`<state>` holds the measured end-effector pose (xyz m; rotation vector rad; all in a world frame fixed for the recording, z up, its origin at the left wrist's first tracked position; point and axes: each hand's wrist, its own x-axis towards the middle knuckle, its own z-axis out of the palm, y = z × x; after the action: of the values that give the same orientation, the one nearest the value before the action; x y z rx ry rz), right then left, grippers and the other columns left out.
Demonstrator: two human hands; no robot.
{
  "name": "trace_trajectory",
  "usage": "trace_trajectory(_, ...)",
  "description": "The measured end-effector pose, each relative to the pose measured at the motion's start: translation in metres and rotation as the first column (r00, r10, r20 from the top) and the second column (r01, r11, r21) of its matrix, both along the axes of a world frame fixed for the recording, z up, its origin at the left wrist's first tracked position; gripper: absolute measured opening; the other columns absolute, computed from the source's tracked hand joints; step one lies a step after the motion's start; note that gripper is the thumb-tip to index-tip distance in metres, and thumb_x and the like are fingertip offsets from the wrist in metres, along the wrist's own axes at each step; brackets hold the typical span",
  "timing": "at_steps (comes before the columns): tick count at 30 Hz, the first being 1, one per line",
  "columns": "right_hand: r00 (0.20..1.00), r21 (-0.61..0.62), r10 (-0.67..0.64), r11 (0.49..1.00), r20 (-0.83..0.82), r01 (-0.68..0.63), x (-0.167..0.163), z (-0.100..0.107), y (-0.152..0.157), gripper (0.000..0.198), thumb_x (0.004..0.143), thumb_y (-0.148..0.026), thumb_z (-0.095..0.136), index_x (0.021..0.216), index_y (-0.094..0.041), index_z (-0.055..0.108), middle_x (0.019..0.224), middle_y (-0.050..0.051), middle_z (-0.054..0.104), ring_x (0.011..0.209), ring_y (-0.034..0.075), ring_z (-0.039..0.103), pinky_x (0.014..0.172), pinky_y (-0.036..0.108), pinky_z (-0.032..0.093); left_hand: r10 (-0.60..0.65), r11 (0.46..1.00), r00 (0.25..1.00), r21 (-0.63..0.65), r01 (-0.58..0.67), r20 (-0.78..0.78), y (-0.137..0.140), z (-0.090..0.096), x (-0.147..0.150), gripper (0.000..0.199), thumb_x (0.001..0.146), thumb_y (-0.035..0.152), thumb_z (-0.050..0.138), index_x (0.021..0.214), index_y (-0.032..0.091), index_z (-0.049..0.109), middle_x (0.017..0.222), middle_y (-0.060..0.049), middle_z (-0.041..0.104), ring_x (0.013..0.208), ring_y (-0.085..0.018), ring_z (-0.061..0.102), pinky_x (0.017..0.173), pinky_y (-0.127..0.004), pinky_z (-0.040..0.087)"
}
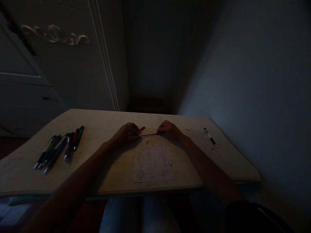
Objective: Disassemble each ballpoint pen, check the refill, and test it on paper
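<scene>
A thin dark pen (148, 135) with a red cap end (142, 128) is held level between two hands, just above the top edge of a scribbled sheet of paper (153, 160) that lies at the middle of a pale desk (102, 121). The left hand (126, 133) has its grip clenched around the red-capped end of the pen; a ring shows on one finger. The right hand (169, 130) pinches the other, darker end, its grip also closed on the pen. Both forearms reach in from the near edge of the desk, either side of the paper. Well to the left of the paper lies a loose row of pens (59, 148), side by side and touching, their tips pointing toward the near edge. To the right of the paper is a second, fainter sheet (200, 139), and just beyond that a single pen with a white barrel (210, 137), lying apart from everything else. Past the desk stand a pale cabinet and a bare wall. The room is very dim, so fine detail is lost. As a judgement: if the hands pull apart sharply, the cap could spring off and roll, or the tip could mark the paper below.
</scene>
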<state>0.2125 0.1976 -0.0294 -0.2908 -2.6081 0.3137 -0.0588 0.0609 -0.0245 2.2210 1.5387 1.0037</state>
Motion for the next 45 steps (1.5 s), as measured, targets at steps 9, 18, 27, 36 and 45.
trace_trajectory(9,0.998,-0.012,-0.043,0.999,-0.034,0.043,0.007,0.006,0.006,0.007,0.086,-0.021,0.070,0.086,-0.023,0.076,0.087,0.008,0.069,0.086,0.022,0.058,0.076,0.034,0.045,-0.031,0.999,0.999,0.037,0.031,0.014,0.005,-0.001,-0.009,0.019,0.079,0.038,0.068,0.077,0.022,0.077,0.090,-0.008,0.071,0.086,-0.022,0.066,0.082,-0.039,0.054)
trace_trajectory(18,0.996,-0.018,-0.041,0.999,-0.077,0.040,0.003,0.004,-0.003,0.013,0.090,-0.032,0.067,0.094,-0.023,0.076,0.088,0.007,0.068,0.086,0.022,0.058,0.078,0.034,0.045,-0.002,0.981,1.000,0.192,0.008,-0.029,0.001,0.006,-0.008,0.020,0.081,0.039,0.068,0.081,0.020,0.075,0.092,-0.009,0.070,0.087,-0.020,0.065,0.079,-0.033,0.053)
trace_trajectory(27,0.992,0.047,-0.083,0.995,-0.097,0.088,0.002,0.002,-0.001,0.012,0.090,-0.029,0.068,0.093,-0.021,0.076,0.087,0.007,0.067,0.085,0.021,0.057,0.076,0.032,0.044,0.061,0.936,0.997,0.350,-0.042,-0.043,0.004,0.002,-0.010,0.017,0.089,0.032,0.064,0.084,0.021,0.075,0.092,-0.007,0.070,0.088,-0.019,0.064,0.078,-0.032,0.053)
trace_trajectory(36,0.990,0.047,-0.085,0.995,-0.110,0.091,0.000,0.000,-0.004,0.010,0.089,-0.022,0.068,0.095,-0.022,0.076,0.090,0.007,0.067,0.086,0.020,0.057,0.076,0.033,0.045,0.136,0.864,0.990,0.495,-0.094,-0.049,0.000,0.012,-0.006,0.015,0.091,0.026,0.062,0.085,0.020,0.075,0.088,-0.007,0.070,0.084,-0.019,0.063,0.074,-0.032,0.051)
trace_trajectory(45,0.987,-0.041,-0.108,0.994,-0.121,0.103,0.000,-0.003,-0.004,0.018,0.093,-0.021,0.061,0.103,-0.024,0.075,0.096,0.007,0.069,0.092,0.022,0.058,0.081,0.037,0.047,0.192,0.821,0.981,0.552,-0.145,-0.028,-0.001,0.014,-0.006,0.014,0.091,0.027,0.064,0.086,0.021,0.075,0.081,-0.006,0.068,0.078,-0.018,0.060,0.070,-0.031,0.048)
